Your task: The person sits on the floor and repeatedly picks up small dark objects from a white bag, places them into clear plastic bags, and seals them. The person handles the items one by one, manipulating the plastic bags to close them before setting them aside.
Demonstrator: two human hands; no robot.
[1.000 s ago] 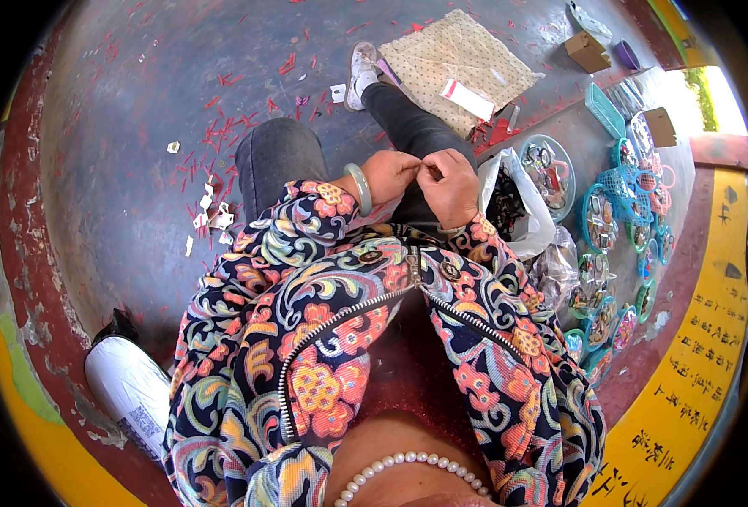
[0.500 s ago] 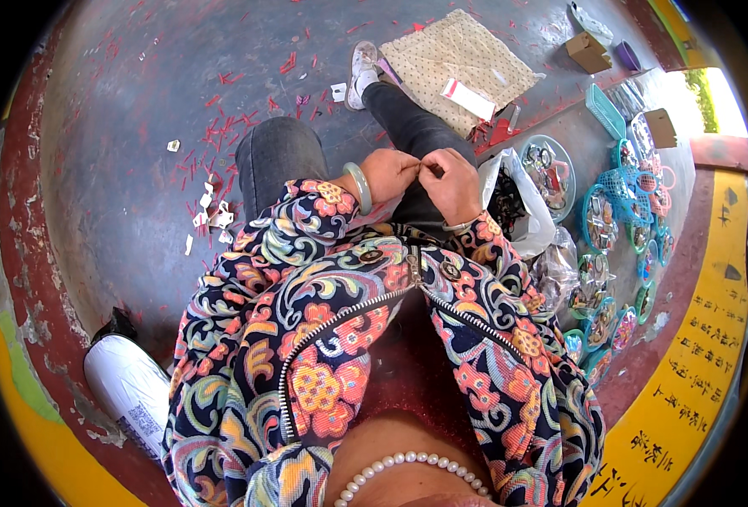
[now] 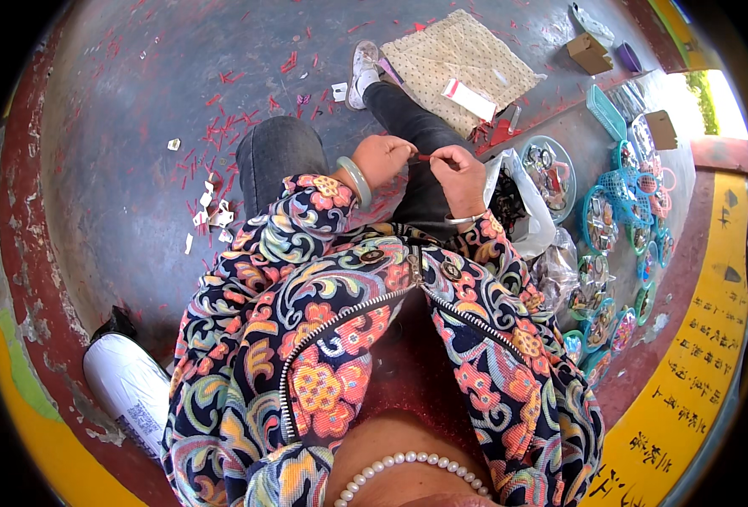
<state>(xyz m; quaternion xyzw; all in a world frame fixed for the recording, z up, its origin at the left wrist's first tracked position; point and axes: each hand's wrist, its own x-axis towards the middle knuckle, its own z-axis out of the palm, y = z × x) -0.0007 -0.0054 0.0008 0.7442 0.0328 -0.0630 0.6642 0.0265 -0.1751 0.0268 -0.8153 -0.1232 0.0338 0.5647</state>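
Observation:
My left hand (image 3: 381, 160), with a pale green bangle at the wrist, is held above my lap, its fingertips pinched. Facing it, my right hand (image 3: 460, 176) pinches too, a silver bracelet on its wrist. A short, thin red strip (image 3: 425, 158) spans the small gap between the fingertips, and both hands seem to grip its ends. It is too small for me to tell its exact kind. Just right of my right hand stands a white plastic bag (image 3: 536, 221) with dark small pieces inside.
Red scraps (image 3: 222, 135) and white bits (image 3: 220, 218) litter the grey floor. A patterned cloth (image 3: 442, 55) lies ahead, bearing a white and red box (image 3: 469, 100). At right are a round tub (image 3: 570, 176) and several small baskets (image 3: 598, 221) of items. A white cylindrical object (image 3: 125, 380) lies lower left.
My hands have drawn apart from fingertips touching, the left slightly up and left, the right slightly right. The red strip now shows between them.

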